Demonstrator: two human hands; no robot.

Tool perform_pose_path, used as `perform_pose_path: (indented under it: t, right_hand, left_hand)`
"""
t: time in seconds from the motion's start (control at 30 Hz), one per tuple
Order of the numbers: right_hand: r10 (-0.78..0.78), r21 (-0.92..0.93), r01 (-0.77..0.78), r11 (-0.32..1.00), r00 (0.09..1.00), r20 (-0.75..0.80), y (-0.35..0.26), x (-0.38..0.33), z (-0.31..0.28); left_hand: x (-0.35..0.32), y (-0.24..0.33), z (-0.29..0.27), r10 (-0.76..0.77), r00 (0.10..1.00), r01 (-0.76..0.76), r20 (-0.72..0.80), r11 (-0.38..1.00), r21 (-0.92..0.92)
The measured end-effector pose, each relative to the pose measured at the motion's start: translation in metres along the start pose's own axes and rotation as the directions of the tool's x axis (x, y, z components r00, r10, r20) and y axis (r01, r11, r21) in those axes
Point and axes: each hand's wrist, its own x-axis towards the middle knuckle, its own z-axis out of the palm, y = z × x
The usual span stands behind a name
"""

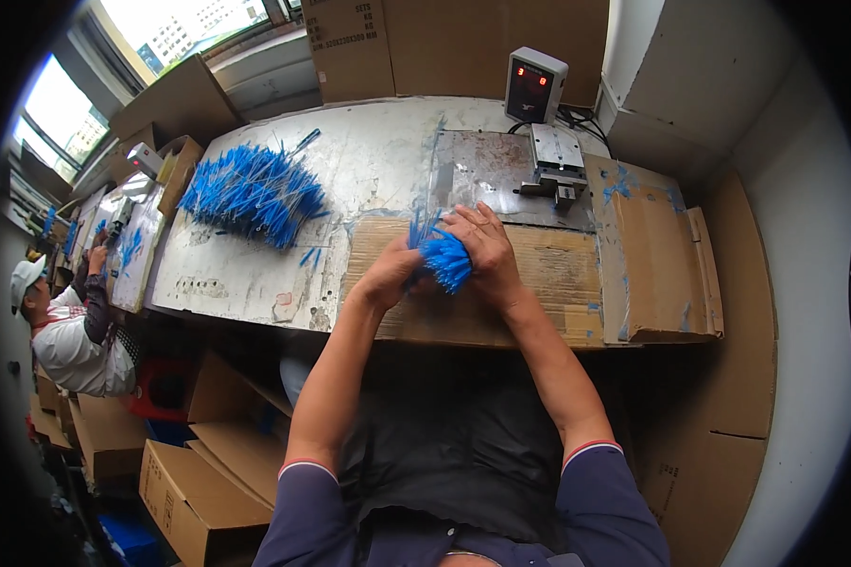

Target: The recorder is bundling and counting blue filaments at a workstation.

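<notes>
Over the flat cardboard sheet (pixel 539 283) at the table's front edge, I hold a tight bundle of thin blue sticks (pixel 447 262) between both hands, its ends facing me. My right hand (pixel 487 248) wraps the bundle from the right. My left hand (pixel 388 274) closes on its left side, and a few blue sticks poke up from between its fingers. The palms and fingertips are partly hidden. To the left, a large heap of loose blue and pale sticks (pixel 252 194) lies on the white table (pixel 369 161), with a few strays beside it.
A small metal press or fixture (pixel 556 163) stands on a metal plate at the back right, below a box with a red digital display (pixel 536 85). More cardboard (pixel 660 265) covers the right end. Open cartons (pixel 199 487) stand lower left. A co-worker (pixel 76 331) works at the far left.
</notes>
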Motion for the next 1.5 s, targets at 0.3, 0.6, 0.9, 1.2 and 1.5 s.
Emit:
perform_pose_path:
  t: [0.3, 0.6, 0.9, 1.2, 1.5]
  right_hand:
    - [0.016, 0.171, -0.049, 0.984, 0.982, 0.189, -0.007, -0.003, 0.010]
    - [0.151, 0.163, -0.166, 0.973, 0.983, 0.101, -0.001, -0.009, 0.009]
    - [0.686, 0.815, -0.451, 0.363, 0.722, 0.094, -0.006, -0.006, -0.006]
    - [0.755, 0.812, -0.549, 0.197, 0.614, 0.232, 0.004, -0.008, 0.014]
    - [0.800, 0.811, -0.579, -0.081, 0.447, 0.399, 0.004, 0.023, 0.016]
  left_hand:
    - [-0.021, 0.016, -0.013, -0.164, 0.984, 0.162, -0.067, 0.986, -0.032]
    - [-0.017, 0.039, -0.008, 0.085, 0.973, -0.079, -0.217, 0.996, 0.037]
    - [-0.008, 0.018, -0.009, 0.377, 0.883, -0.430, -0.281, 0.888, -0.160]
    - [0.010, -0.027, 0.003, 0.319, 0.897, -0.392, -0.305, 0.893, -0.219]
    - [0.016, -0.013, 0.002, 0.255, 0.949, -0.291, -0.184, 0.934, -0.209]
